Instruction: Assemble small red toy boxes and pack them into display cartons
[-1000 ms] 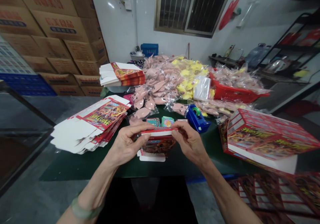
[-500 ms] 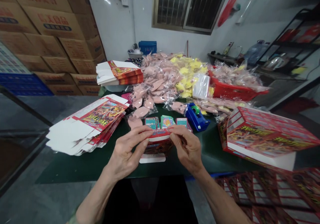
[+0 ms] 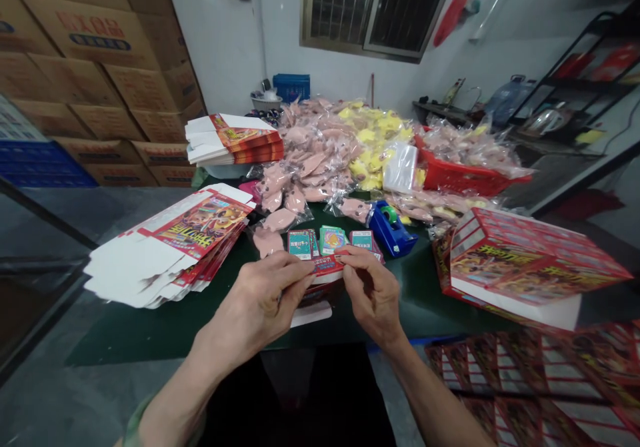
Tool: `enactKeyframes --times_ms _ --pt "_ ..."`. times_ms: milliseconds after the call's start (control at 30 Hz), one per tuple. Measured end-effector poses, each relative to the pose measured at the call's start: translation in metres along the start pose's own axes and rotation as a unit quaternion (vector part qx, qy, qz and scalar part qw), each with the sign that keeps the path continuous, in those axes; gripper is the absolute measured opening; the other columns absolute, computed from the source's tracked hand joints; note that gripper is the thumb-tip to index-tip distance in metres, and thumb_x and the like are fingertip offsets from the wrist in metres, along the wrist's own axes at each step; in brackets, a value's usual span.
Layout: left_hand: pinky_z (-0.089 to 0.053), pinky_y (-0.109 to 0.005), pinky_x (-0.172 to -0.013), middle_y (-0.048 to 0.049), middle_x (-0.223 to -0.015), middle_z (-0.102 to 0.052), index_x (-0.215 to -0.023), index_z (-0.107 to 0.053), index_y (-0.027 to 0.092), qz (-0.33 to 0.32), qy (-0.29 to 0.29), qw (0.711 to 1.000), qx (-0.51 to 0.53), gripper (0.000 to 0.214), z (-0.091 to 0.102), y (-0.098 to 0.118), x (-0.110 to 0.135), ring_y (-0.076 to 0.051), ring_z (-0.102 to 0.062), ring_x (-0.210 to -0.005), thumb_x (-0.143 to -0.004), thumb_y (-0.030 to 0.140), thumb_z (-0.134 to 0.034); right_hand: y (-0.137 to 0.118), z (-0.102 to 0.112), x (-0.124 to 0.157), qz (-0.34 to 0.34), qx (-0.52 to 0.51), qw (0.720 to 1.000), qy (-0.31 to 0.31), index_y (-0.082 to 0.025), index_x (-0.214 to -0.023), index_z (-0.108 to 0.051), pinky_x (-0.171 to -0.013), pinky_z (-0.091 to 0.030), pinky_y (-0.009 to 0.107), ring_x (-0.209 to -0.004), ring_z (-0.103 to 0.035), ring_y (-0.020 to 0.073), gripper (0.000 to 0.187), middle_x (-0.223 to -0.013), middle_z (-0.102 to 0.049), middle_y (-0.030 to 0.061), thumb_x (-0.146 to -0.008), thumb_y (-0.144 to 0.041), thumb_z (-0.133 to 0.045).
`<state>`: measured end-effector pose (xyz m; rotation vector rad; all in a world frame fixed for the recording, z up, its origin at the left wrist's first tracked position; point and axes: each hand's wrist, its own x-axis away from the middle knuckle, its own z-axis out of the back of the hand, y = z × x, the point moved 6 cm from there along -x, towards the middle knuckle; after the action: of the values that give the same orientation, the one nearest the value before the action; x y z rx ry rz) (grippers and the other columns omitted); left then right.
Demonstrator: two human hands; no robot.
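Pinching from both sides, two hands meet at the lower middle of the frame around one small red box [image 3: 326, 275]. The left hand [image 3: 260, 304] has its thumb and fingers closed on the box's left end. The right hand [image 3: 373, 294] curls its fingers onto the right end of the red-and-white top flap. Neither hand is spread open, and each has hold of the same box. The box sits just above the dark green table [image 3: 150, 330], with a white flap hanging below it.

Just behind the box, three card packs [image 3: 331, 239] stand side by side: two teal ones and one with a pink edge. One blue tape dispenser [image 3: 393, 232] lies just right of them.

Two stacks of flat printed cartons lie on the table. The near stack [image 3: 170, 250] fans out at middle left, well apart from the hands. The far stack [image 3: 235, 139] sits behind it toward the upper middle.

One wide heap of bagged pink and yellow items [image 3: 330, 144] fills the table's far middle. Its bags are too many and too overlapped to count. One red basket [image 3: 467, 179] at upper right holds more bags. One large red display box [image 3: 525, 260] rests at middle right, tilted. More printed sheets lie below it at lower right.

Brown shipping cartons [image 3: 90, 34] are piled at upper left, at least ten showing. One blue crate [image 3: 291, 87] stands by the far wall.
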<state>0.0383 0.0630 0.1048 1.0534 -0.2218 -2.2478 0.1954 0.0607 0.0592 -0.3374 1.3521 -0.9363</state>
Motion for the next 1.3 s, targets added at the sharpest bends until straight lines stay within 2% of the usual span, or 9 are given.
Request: enactKeyframes --times_ms 167,300,467,600,700,833,933,1033,1300 --pt "-0.054 -0.023 -0.072 -0.0103 -0.094 -0.066 -0.096 -0.063 0.012 -0.020 0.082 0.994 -0.067 0.017 -0.004 0.007 0.015 -0.015 -0.065 -0.083 -0.081 0.008 -0.055 -0.001 0.001 0.006 0.007 -0.008 1.000 0.000 -0.022 -0.098 -0.059 -0.086 -0.049 0.034 -0.099 -0.060 0.0173 0.018 -0.103 -0.064 0.0068 -0.084 -0.012 -0.052" --pt "-0.054 -0.034 -0.080 -0.0142 -0.106 -0.063 -0.110 -0.056 0.013 -0.048 0.072 0.993 -0.083 0.031 -0.016 0.008 0.030 -0.021 -0.062 -0.094 -0.080 0.010 -0.059 0.004 0.000 0.012 -0.003 -0.022 1.000 0.018 -0.022 -0.099 -0.058 -0.089 -0.048 0.037 -0.103 -0.059 0.0188 0.019 -0.108 -0.062 0.0080 -0.085 -0.013 -0.052" --pt "-0.055 -0.030 -0.076 -0.0100 -0.116 -0.055 -0.109 -0.058 0.023 0.016 0.141 0.988 -0.063 0.032 -0.023 -0.009 0.042 -0.021 -0.060 -0.099 -0.079 0.012 -0.060 0.005 -0.005 0.021 0.024 0.024 0.999 0.022 -0.024 -0.106 -0.056 -0.093 -0.045 0.040 -0.113 -0.052 0.0206 0.023 -0.118 -0.055 0.0086 -0.086 -0.015 -0.049" --pt "-0.054 -0.025 -0.072 -0.0046 -0.098 -0.061 -0.109 -0.056 0.024 0.061 0.179 0.982 -0.007 0.033 -0.029 -0.021 0.045 -0.016 -0.064 -0.084 -0.079 0.013 -0.061 0.035 0.026 0.015 -0.086 0.082 0.992 0.049 -0.021 -0.120 -0.048 -0.072 -0.051 0.031 -0.090 -0.061 0.0171 0.031 -0.111 -0.056 0.0093 -0.089 -0.025 -0.043" --pt "-0.054 -0.026 -0.073 -0.0050 -0.099 -0.064 -0.118 -0.048 0.023 0.142 0.214 0.966 0.029 0.046 -0.031 -0.035 0.051 -0.017 -0.066 -0.081 -0.076 0.023 -0.066 0.080 0.088 0.003 -0.279 0.258 0.913 0.152 -0.013 -0.128 -0.038 -0.070 -0.050 0.031 -0.078 -0.060 0.0165 0.039 -0.099 -0.058 0.0101 -0.093 -0.029 -0.031" --pt "-0.054 -0.024 -0.065 -0.0036 -0.093 -0.067 -0.115 -0.050 0.020 0.166 0.204 0.963 0.050 0.045 -0.033 -0.044 0.053 -0.015 -0.066 -0.070 -0.074 0.028 -0.067 0.129 0.133 -0.033 -0.370 0.325 0.865 0.098 -0.012 -0.104 -0.059 -0.086 -0.044 0.034 -0.102 -0.055 0.0241 0.023 -0.100 -0.060 0.0130 -0.085 -0.023 -0.050" --pt "-0.053 -0.023 -0.064 -0.0030 -0.091 -0.067 -0.110 -0.052 0.020 0.152 0.194 0.968 0.044 0.040 -0.033 -0.048 0.052 -0.014 -0.065 -0.066 -0.074 0.029 -0.067 0.155 0.135 -0.047 -0.449 0.311 0.837 0.019 -0.014 -0.093 -0.061 -0.080 -0.048 0.035 -0.092 -0.059 0.0198 0.017 -0.096 -0.062 0.0068 -0.084 -0.028 -0.059" --pt "-0.053 -0.022 -0.063 -0.0029 -0.090 -0.067 -0.110 -0.053 0.020 0.142 0.199 0.968 0.051 0.038 -0.031 -0.050 0.050 -0.013 -0.065 -0.066 -0.075 0.029 -0.065 0.166 0.126 -0.046 -0.523 0.276 0.806 -0.026 -0.014 -0.105 -0.057 -0.076 -0.052 0.036 -0.088 -0.060 0.0164 0.026 -0.103 -0.060 0.0053 -0.088 -0.033 -0.055" --pt "-0.054 -0.025 -0.072 -0.0052 -0.096 -0.068 -0.108 -0.054 0.020 0.118 0.213 0.968 0.060 0.035 -0.031 -0.050 0.048 -0.017 -0.067 -0.077 -0.075 0.027 -0.065 0.165 0.112 -0.036 -0.638 0.198 0.744 0.003 -0.015 -0.116 -0.053 -0.079 -0.051 0.038 -0.095 -0.059 0.0184 0.032 -0.113 -0.056 0.0077 -0.089 -0.032 -0.053"
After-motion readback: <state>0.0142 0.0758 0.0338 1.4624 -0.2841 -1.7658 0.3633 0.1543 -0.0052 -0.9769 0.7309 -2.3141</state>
